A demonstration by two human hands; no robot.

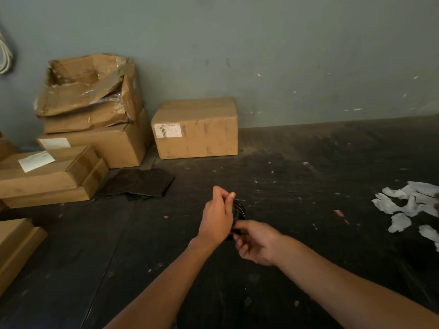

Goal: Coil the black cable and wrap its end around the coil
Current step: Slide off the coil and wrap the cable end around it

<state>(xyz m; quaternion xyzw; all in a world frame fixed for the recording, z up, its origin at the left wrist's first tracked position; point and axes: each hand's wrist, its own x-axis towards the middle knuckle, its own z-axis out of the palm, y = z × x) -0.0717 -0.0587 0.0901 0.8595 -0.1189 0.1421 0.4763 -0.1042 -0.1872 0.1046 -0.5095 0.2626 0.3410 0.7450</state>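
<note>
Clearly the black cable [238,213] is already gathered into a small coil, held up over the dark worktop [308,162] near the centre of the frame, slightly below middle. The left hand [217,218] covers the coil's left side, fingers curled, thumb and forefinger pinched together at the top as if nipping a strand; the strand itself is too thin and dark to confirm. The right hand [255,243] sits just below and to the right, fingers curled round the coil's lower part, where a small reddish bit shows. The coil seems to stand roughly on edge, its long axis running from the lower hand up toward the upper pinch. Both hands touch it, so neither is nearer. Judging by this, the wrapping step is under way or next: the loose end probably lies at the left pinch and must pass across the loops, at right angles to that axis.
</note>
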